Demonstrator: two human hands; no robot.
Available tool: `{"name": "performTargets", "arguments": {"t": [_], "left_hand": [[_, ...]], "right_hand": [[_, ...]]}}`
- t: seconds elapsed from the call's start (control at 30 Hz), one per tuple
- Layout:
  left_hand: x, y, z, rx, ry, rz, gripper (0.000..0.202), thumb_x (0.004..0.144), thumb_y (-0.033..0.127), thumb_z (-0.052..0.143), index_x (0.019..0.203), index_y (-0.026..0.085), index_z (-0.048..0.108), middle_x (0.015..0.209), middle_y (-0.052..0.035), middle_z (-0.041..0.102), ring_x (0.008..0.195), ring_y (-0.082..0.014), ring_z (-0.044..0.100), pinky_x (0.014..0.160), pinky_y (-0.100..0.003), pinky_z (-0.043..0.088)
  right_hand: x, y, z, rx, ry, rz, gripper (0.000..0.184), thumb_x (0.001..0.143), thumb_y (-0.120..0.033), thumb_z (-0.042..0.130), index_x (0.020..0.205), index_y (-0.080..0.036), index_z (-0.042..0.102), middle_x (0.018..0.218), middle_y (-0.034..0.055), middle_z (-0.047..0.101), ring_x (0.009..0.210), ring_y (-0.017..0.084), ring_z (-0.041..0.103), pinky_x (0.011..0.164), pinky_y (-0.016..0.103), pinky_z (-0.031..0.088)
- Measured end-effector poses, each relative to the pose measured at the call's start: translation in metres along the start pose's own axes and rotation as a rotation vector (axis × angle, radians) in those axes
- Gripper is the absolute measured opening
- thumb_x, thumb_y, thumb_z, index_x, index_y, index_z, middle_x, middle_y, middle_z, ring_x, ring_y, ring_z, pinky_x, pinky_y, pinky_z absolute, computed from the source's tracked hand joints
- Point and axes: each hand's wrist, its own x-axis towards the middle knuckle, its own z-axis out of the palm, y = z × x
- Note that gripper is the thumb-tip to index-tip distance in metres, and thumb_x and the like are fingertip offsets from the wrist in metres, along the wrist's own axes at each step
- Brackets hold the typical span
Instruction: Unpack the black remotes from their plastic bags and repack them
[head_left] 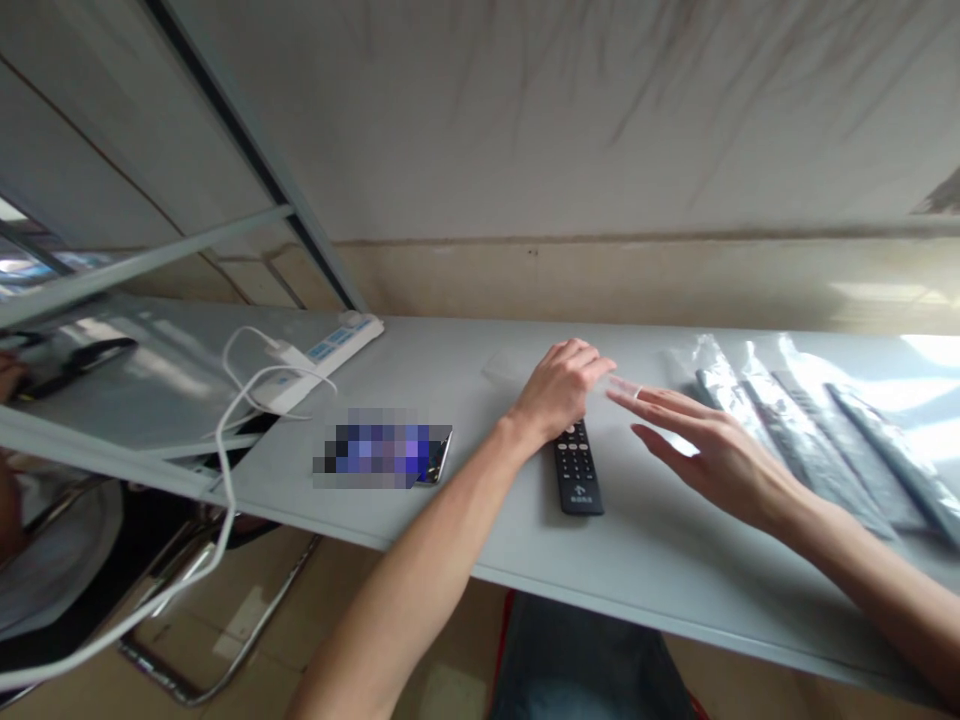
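Curled left hand is covering the black remote's far end.
Open right hand is hovering beside; either's hold I cannot tell.

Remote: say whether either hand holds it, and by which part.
The left hand covers the far end of the remote, so a hold there cannot be told. The right hand is apart from it.
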Motion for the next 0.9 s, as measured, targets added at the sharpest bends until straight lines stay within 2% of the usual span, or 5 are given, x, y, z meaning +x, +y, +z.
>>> {"name": "performTargets", "arguments": {"t": [0.13,0.27,0.5,0.73,0.9], "left_hand": [[-0.003,-0.005,0.001,-0.044,-0.019,-0.049,0.050,0.090,-0.009,0.045,0.125,0.015,0.073,0.121,-0.0096,0.078,0.124,-0.0245,0.063,0.111,-0.041,0.052],[-0.005,-0.010,0.000,-0.061,-0.035,-0.066,0.058,0.086,-0.011,0.044,0.131,0.013,0.073,0.128,-0.0109,0.077,0.131,-0.0241,0.063,0.118,-0.042,0.050],[-0.003,-0.013,0.002,-0.051,-0.035,-0.110,0.063,0.086,-0.012,0.043,0.134,0.015,0.074,0.134,-0.0111,0.077,0.138,-0.0235,0.062,0.124,-0.042,0.046],[-0.003,-0.013,0.003,-0.073,-0.007,-0.101,0.054,0.089,-0.004,0.053,0.134,0.016,0.074,0.134,-0.0115,0.077,0.136,-0.0252,0.063,0.123,-0.044,0.048],[-0.003,-0.005,-0.001,-0.118,-0.021,-0.022,0.039,0.097,0.015,0.063,0.136,0.016,0.071,0.135,-0.0117,0.075,0.132,-0.0272,0.063,0.120,-0.047,0.048]], "right_hand": [[-0.002,0.001,0.002,0.073,-0.099,0.064,0.054,0.111,-0.028,0.056,0.163,-0.038,0.051,0.163,0.0055,0.057,0.147,0.030,0.059,0.118,0.052,0.056],[0.000,0.003,0.003,0.113,-0.166,0.076,0.056,0.112,-0.028,0.051,0.166,-0.040,0.045,0.166,0.0053,0.053,0.151,0.030,0.055,0.119,0.054,0.054],[0.002,-0.001,0.000,0.085,-0.134,0.102,0.056,0.111,-0.024,0.051,0.165,-0.037,0.049,0.163,0.0089,0.057,0.142,0.030,0.065,0.115,0.050,0.058],[0.003,-0.004,-0.001,0.036,-0.102,0.050,0.059,0.107,-0.016,0.052,0.163,-0.035,0.051,0.156,0.0092,0.063,0.134,0.027,0.070,0.110,0.045,0.061],[0.005,-0.003,0.002,0.071,-0.054,0.020,0.053,0.105,-0.015,0.052,0.155,-0.031,0.061,0.150,0.0095,0.068,0.128,0.026,0.073,0.107,0.043,0.062]]}}
